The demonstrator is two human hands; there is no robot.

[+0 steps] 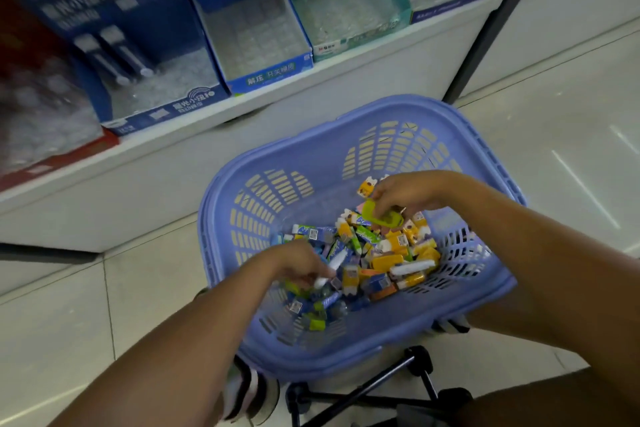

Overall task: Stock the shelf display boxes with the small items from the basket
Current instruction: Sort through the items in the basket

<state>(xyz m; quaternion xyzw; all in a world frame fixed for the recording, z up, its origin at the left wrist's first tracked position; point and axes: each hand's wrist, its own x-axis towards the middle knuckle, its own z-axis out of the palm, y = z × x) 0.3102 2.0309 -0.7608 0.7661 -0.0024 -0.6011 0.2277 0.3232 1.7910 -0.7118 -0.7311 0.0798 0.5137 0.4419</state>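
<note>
A blue plastic basket (374,114) sits on the floor below the shelf, with a heap of small wrapped items (388,253) in yellow, blue and green at its bottom. My left hand (294,265) is down in the heap, fingers closed around a white pen-shaped item (335,263). My right hand (405,194) reaches in from the right and pinches a lime-green item (382,217). Open display boxes stand on the white shelf: a dark blue box (162,111), a light blue box (266,74), a teal box (349,42) and a yellow-sided box (457,3).
A red box (52,163) stands at the shelf's far left. A black upright post (485,31) rises right of the shelf. The floor is pale tile. Black stool legs (381,388) and a striped shoe (249,392) lie under the basket's near edge.
</note>
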